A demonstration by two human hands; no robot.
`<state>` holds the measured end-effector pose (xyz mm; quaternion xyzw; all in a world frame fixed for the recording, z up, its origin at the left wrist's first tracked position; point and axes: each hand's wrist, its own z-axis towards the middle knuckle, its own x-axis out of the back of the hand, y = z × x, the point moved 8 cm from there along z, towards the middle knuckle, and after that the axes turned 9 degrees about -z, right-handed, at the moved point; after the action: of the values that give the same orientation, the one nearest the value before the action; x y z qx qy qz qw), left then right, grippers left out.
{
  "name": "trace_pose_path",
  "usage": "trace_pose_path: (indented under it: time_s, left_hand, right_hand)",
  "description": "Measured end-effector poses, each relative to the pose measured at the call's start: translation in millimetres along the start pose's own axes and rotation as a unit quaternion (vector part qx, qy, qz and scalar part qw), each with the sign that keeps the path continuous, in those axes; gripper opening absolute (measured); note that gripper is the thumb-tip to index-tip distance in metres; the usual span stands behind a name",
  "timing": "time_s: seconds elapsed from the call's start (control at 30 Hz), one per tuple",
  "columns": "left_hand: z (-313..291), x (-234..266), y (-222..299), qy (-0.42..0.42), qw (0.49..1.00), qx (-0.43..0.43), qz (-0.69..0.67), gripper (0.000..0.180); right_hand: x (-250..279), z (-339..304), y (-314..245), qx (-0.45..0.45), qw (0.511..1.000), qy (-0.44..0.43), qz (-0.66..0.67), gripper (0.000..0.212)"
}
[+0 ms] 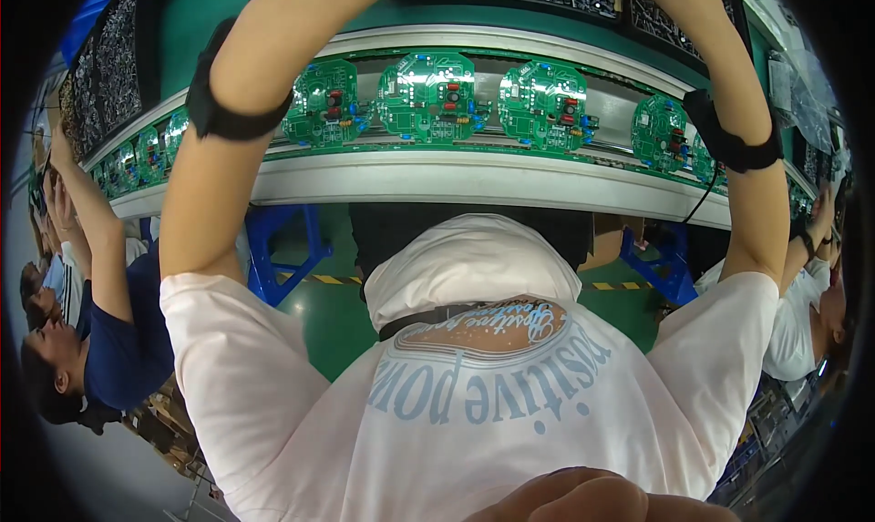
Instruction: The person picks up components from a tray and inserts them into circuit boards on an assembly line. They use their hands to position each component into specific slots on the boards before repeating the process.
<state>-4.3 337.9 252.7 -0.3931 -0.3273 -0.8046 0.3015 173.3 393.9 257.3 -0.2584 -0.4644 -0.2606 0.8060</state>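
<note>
Reaching up past the picture's top edge, both forearms are crossing a conveyor (456,171) carrying green circuit boards (427,96); hands and fingers are out of sight, their grip unknowable.

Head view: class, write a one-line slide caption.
Both forearms reach past green circuit boards lined up on a conveyor rail; both hands are out of frame.

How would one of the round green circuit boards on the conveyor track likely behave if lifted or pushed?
The round green circuit board looks thin and flat, so probably stiff and light. Its small upright red and blue parts seem fragile; holding it by the rim looks safer. Lying flat between the pale conveyor rails, it would likely slide rather than roll. Both hands are out of view.
</note>
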Motion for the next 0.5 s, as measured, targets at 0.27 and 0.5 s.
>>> trace_pose_path:
  time_s: [0.27, 0.5]
  left_hand:
    - [23.9, -42.7, -26.9, -0.056, 0.998, 0.002, -0.027, 0.013]
    - [31.0, -38.4, -7.5, -0.019, 0.999, -0.017, -0.035, 0.013]
  right_hand:
    - [-4.7, -68.5, -26.4, -0.254, 0.870, -0.141, 0.398, 0.009]
    - [-32.9, -127.7, 4.4, -0.269, 0.797, -0.204, 0.501, 0.025]
